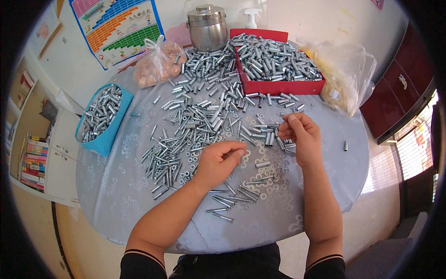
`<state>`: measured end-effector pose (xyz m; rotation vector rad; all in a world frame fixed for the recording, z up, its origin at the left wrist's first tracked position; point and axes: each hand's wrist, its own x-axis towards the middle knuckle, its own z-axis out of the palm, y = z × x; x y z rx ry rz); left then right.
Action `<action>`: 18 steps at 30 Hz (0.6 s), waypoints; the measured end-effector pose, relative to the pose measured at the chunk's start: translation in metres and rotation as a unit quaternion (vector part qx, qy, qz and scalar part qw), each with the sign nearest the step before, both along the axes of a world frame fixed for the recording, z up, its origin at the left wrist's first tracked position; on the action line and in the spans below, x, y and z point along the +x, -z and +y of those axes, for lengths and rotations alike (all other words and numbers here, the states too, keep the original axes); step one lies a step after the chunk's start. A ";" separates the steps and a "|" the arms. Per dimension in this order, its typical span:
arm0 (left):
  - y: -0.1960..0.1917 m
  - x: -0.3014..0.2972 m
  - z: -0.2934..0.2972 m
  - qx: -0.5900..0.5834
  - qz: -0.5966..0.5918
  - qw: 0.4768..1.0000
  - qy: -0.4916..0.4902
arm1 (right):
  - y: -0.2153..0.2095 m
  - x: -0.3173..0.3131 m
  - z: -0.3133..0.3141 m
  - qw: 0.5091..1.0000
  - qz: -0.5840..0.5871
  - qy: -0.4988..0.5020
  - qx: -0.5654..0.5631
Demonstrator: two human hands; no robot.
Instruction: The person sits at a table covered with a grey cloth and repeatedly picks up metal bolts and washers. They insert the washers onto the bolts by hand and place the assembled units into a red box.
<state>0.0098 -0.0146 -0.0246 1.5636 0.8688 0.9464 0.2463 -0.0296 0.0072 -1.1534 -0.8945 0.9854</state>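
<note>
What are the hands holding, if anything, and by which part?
It can't be told: the left hand and right hand are both curled, but anything pinched there is too small or hidden to make out.

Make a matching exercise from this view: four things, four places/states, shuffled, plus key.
1. left hand
2. red box
3. blue container
4. lone metal piece

A. far side of the table, heaped full
B. right side, lying by itself
C. left edge, filled
D. near mid-table, curled

Pairs: 1-D, 2-A, 3-C, 4-B
</note>
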 end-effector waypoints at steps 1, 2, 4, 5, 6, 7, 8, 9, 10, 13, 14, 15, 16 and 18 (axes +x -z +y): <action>-0.002 0.000 -0.002 0.060 0.033 0.998 -0.001 | 0.000 0.000 0.001 1.000 -0.005 0.002 0.000; -0.005 0.001 -0.003 0.120 0.065 0.991 -0.001 | 0.001 0.000 0.001 1.000 -0.009 0.005 0.001; -0.009 0.001 -0.003 0.211 0.108 0.971 -0.023 | 0.001 0.001 0.001 1.000 -0.013 0.012 -0.001; -0.012 0.002 -0.002 0.243 0.119 0.962 -0.044 | 0.001 0.002 0.001 1.000 -0.015 0.016 -0.002; -0.014 0.002 -0.002 0.274 0.129 0.951 -0.066 | 0.001 0.002 0.001 1.000 -0.023 0.015 -0.003; -0.016 0.001 0.000 0.291 0.153 0.941 -0.075 | 0.001 0.002 0.001 0.999 -0.030 0.014 -0.005; -0.019 -0.001 0.002 0.308 0.177 0.931 -0.083 | 0.000 0.002 0.000 0.999 -0.037 0.014 -0.006; -0.020 -0.001 0.004 0.325 0.200 0.920 -0.091 | -0.001 0.001 -0.001 0.999 -0.047 0.012 -0.021; -0.020 -0.001 0.005 0.340 0.220 0.910 -0.091 | -0.003 -0.002 -0.002 0.998 -0.059 0.010 -0.037; -0.014 0.001 0.008 0.373 0.275 0.882 -0.084 | -0.005 -0.002 -0.004 0.988 -0.126 -0.039 -0.079; -0.011 0.002 0.008 0.376 0.292 0.876 -0.078 | -0.004 -0.002 -0.005 0.982 -0.153 -0.064 -0.092; -0.010 0.003 0.008 0.380 0.308 0.869 -0.073 | -0.003 -0.002 -0.008 0.973 -0.188 -0.098 -0.095; -0.010 0.003 0.008 0.380 0.308 0.869 -0.073 | -0.003 -0.001 -0.011 0.961 -0.224 -0.132 -0.097; -0.010 0.004 0.007 0.381 0.306 0.869 -0.074 | -0.003 0.000 -0.017 0.935 -0.275 -0.198 -0.099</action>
